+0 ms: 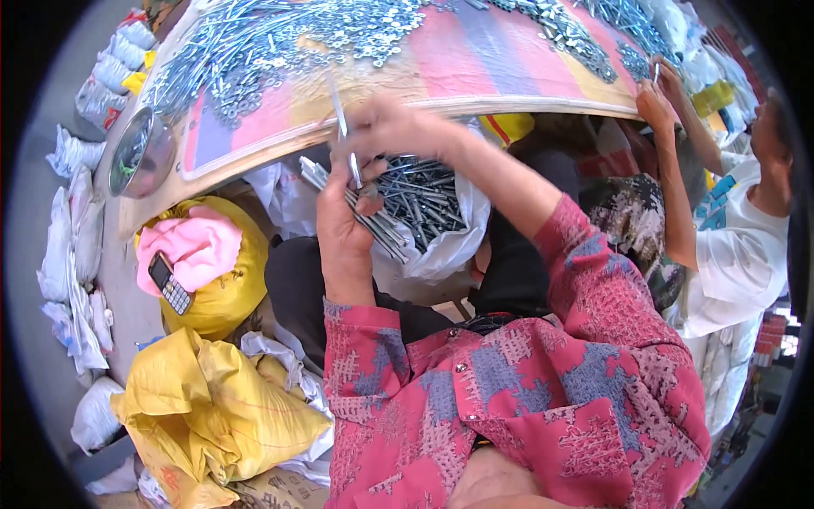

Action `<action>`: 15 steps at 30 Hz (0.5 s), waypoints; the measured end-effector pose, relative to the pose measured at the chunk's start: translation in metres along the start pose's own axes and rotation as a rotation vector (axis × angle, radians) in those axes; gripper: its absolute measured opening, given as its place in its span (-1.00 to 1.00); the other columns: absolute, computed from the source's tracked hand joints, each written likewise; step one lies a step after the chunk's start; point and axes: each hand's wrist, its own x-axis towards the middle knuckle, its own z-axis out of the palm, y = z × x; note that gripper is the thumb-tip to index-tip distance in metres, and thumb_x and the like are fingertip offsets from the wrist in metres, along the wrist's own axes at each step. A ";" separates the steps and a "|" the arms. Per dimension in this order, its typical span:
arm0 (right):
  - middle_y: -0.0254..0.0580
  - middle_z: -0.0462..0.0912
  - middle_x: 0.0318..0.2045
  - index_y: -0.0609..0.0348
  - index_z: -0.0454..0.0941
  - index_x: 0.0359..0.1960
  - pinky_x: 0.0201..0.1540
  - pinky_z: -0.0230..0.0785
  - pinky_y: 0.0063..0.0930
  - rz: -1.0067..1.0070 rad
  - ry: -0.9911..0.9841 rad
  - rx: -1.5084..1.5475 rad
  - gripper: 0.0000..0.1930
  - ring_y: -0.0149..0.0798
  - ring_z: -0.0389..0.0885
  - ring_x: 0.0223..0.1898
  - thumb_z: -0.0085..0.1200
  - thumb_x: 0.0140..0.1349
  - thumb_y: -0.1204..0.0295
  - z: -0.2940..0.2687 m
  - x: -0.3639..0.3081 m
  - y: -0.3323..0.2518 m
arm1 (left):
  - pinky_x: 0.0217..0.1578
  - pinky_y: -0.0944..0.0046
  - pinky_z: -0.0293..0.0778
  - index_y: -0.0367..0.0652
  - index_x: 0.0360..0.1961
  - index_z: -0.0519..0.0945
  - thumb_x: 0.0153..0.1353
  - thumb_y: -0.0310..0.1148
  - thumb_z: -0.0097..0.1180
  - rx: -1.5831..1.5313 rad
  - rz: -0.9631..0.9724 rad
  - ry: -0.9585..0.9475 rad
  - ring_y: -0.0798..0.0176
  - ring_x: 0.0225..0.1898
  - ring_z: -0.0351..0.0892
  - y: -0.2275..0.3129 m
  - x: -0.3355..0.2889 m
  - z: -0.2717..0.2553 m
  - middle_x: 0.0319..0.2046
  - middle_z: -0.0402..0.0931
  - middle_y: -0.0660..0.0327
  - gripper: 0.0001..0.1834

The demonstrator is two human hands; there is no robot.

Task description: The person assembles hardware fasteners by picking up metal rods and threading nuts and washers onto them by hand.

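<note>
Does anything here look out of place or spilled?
The phone lies aslant on the pink cloth atop a yellow sack, an odd perch that might let it slide. The washers lie loose on the table, but heaped, so probably not spilled. No damage stands out.

Table (407, 114): the upper frame is crossed by its wooden edge; its top is covered with pink, yellow and blue stripes.
Floor (51, 382): plain grey is shown along the left edge.
White sacks (56, 237): lined up on the floor, far left.
Light: a bright patch (790, 341) is seen at the right edge.
</note>
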 end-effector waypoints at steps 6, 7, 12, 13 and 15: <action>-0.42 0.55 -0.59 0.23 0.64 -0.42 -0.45 0.25 -0.62 0.035 -0.130 -0.103 -0.64 -0.56 0.44 -0.51 0.15 0.21 0.12 0.024 0.018 -0.005 | -0.75 0.56 0.12 -0.16 -0.10 0.46 0.35 -0.21 0.00 -0.175 -0.013 -0.066 0.55 -0.76 0.21 0.017 -0.022 -0.018 -0.43 0.50 0.22 -0.75; -0.42 0.55 -0.59 0.23 0.64 -0.42 -0.45 0.25 -0.62 0.030 -0.138 -0.105 -0.64 -0.56 0.44 -0.51 0.15 0.21 0.12 0.025 0.026 -0.011 | -0.74 0.56 0.12 -0.18 -0.10 0.46 0.34 -0.23 0.02 -0.234 0.014 -0.096 0.55 -0.76 0.20 0.020 -0.023 -0.023 -0.46 0.46 0.25 -0.75; -0.25 0.64 -0.48 0.12 0.61 -0.29 -0.29 0.38 -0.41 -0.146 0.148 -0.252 -0.72 -0.24 0.56 -0.43 0.06 0.21 0.17 0.038 0.112 -0.013 | -0.72 0.55 0.14 -0.26 0.10 0.38 0.33 -0.31 0.04 -0.353 0.088 -0.187 0.55 -0.73 0.18 0.044 -0.034 -0.038 -0.48 0.37 0.25 -0.62; -0.23 0.66 -0.41 0.08 0.60 -0.26 -0.23 0.42 -0.33 -0.307 0.340 -0.572 -0.76 -0.12 0.60 -0.37 0.03 0.22 0.21 0.042 0.134 -0.006 | -0.72 0.55 0.14 -0.26 0.10 0.38 0.33 -0.31 0.04 -0.357 0.097 -0.174 0.55 -0.73 0.18 0.045 -0.034 -0.041 -0.48 0.37 0.25 -0.62; -0.23 0.65 -0.36 0.05 0.59 -0.28 -0.17 0.42 -0.25 -0.423 0.352 -0.707 -0.80 -0.06 0.59 -0.29 0.01 0.21 0.25 0.050 0.167 0.012 | -0.72 0.53 0.15 -0.25 0.09 0.40 0.30 -0.32 0.08 -0.220 0.140 -0.086 0.51 -0.73 0.18 0.045 -0.033 -0.037 -0.50 0.38 0.24 -0.62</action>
